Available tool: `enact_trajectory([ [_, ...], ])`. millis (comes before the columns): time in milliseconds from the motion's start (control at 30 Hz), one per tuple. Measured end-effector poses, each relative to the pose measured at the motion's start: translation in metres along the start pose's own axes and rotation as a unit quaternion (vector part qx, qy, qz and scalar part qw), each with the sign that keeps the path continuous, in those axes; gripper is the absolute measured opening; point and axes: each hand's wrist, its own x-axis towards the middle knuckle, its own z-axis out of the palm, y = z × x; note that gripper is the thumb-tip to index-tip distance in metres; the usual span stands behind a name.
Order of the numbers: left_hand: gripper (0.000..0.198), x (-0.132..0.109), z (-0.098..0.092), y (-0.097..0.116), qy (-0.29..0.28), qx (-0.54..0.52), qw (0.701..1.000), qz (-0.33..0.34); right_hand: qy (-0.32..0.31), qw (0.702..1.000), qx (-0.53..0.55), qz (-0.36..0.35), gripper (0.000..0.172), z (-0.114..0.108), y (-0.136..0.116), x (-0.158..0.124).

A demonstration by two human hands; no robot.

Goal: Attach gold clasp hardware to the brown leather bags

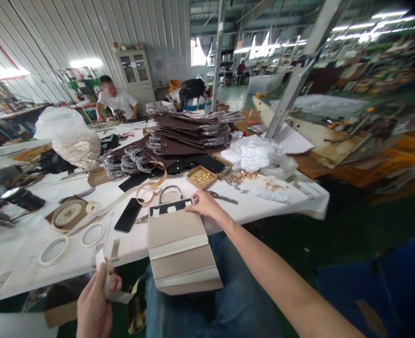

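My right hand point(207, 206) pinches the top right corner of a beige bag panel point(181, 230). The panel hangs from the table edge over my lap, with fold lines across it. Along its top runs a black strip with several pale tape pieces on it, and a dark looped handle point(171, 188) stands above. My left hand point(96, 298) is closed around a pale strip of tape point(103, 265), low at the table's front edge. Part of that strip trails out to the right, below the fingers.
Near my left hand lie two tape rolls point(53, 250) and a black phone point(128, 215). Beyond the panel are a box of gold-coloured studs point(202, 177), scissors point(223, 197) and a stack of dark brown pieces point(189, 134). A co-worker point(117, 101) sits across the table.
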Motion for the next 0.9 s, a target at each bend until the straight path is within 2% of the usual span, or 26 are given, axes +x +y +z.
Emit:
enact_trajectory([
  [133,0.056,0.004,-0.001,0.000,-0.001,-0.013,1.000,-0.015,-0.031,0.984,0.136,0.113,0.048,0.011,0.007,-0.004],
  [300,0.055,0.012,0.012,0.022,-0.022,0.003,1.000,0.001,0.011,0.980,0.135,0.144,0.058,0.004,0.012,-0.017],
  [433,0.060,0.041,0.014,0.040,-0.043,-0.006,0.999,0.009,-0.019,0.979,0.122,0.165,0.060,0.010,0.016,-0.042],
  [533,0.064,0.069,0.020,0.047,-0.072,0.044,0.996,0.004,0.008,0.970,0.185,0.158,0.055,0.022,0.008,-0.052],
  [633,0.068,0.087,0.031,0.045,-0.099,0.102,0.989,0.040,0.009,0.955,0.251,0.158,0.041,0.028,-0.004,-0.053],
  [700,0.069,0.089,0.038,0.039,-0.130,0.126,0.982,0.055,0.006,0.944,0.288,0.163,0.036,0.028,-0.009,-0.054],
  [900,0.066,0.066,0.045,0.017,-0.181,0.105,0.978,0.022,-0.020,0.917,0.340,0.205,0.036,0.023,-0.001,-0.056],
])
